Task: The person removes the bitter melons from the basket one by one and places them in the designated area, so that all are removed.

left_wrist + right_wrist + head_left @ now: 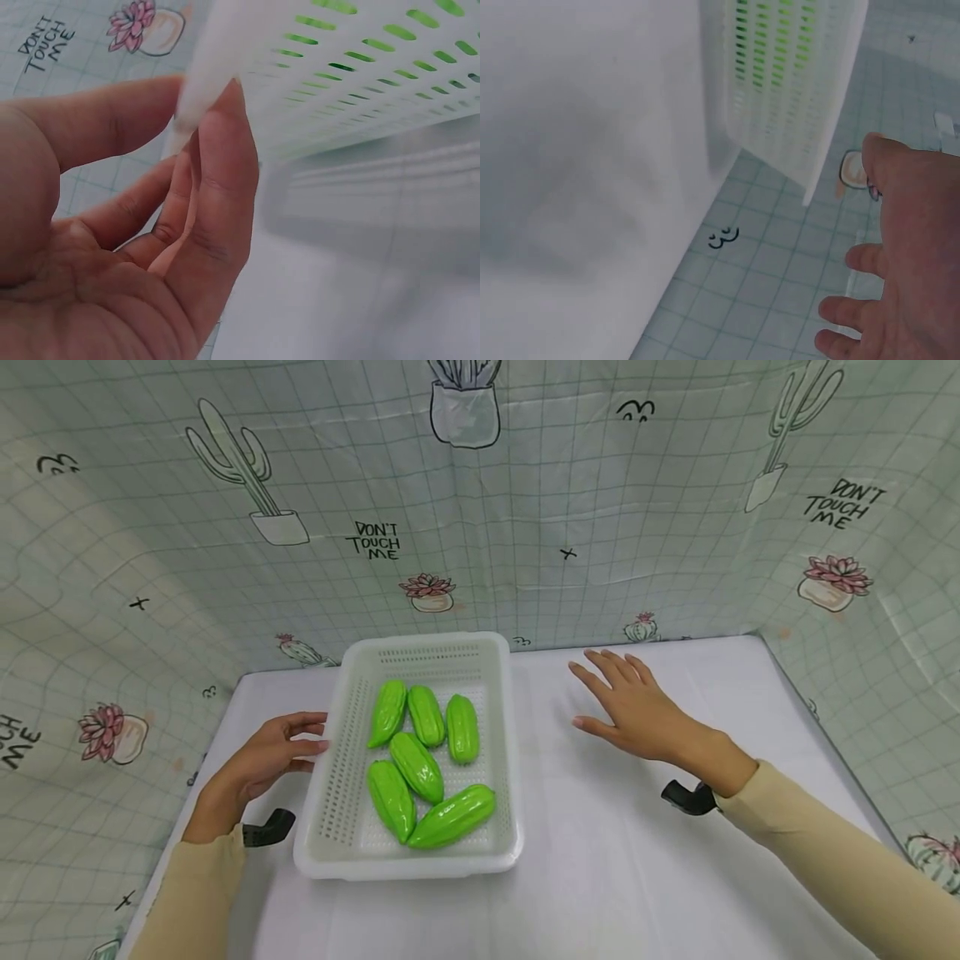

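Observation:
A white plastic basket (322, 852) with slotted walls stands on the white-covered table, left of the middle. Several glossy, bright green, ridged, elongated vegetables (417, 767) lie in it, one of them slanted at the near right (453, 817). At the basket's left side, my left hand (262, 758) pinches the rim. The left wrist view shows the thumb on one side of the rim (214, 56) and bent fingers (221, 172) on the other. My right hand (633, 706) hovers to the right of the basket, fingers spread and holding nothing.
Hanging cloth (510, 510) printed with a grid, cacti and lettering encloses the table at the back and both sides. White cloth (585, 860) covers the tabletop. A black curved piece sits at each wrist, left (270, 828) and right (688, 797).

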A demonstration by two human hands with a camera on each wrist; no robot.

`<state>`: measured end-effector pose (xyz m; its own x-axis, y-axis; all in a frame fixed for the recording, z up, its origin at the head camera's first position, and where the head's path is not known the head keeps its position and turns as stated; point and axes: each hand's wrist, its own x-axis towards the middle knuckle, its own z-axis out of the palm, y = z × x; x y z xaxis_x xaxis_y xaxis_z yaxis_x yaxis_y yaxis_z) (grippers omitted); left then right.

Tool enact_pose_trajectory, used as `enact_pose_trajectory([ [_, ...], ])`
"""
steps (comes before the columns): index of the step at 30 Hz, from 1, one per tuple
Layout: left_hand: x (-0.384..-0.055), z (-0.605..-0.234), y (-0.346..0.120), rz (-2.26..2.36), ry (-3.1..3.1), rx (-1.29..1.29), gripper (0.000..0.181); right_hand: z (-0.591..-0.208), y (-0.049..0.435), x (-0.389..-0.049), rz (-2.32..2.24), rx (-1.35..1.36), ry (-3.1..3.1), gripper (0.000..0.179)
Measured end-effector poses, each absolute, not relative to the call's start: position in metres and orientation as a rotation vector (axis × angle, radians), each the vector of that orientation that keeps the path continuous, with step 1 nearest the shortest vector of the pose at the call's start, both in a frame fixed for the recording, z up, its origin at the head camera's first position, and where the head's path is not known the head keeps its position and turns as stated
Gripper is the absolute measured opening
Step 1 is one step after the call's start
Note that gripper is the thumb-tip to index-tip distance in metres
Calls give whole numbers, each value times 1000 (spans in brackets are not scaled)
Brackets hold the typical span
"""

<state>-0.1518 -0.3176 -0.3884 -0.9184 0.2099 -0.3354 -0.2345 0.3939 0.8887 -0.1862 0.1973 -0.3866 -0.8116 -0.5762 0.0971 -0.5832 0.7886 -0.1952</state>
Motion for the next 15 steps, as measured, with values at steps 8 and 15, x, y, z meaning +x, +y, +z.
enact_pose_trajectory([
  [8, -156, -385, -320, 1483, 2248, -60, 67, -381, 177, -193, 324, 1017, -2893, 75],
  [15, -157, -384, -321, 1512, 2217, -64, 64, -377, 157, -200, 283, 1078, -2856, 78],
])
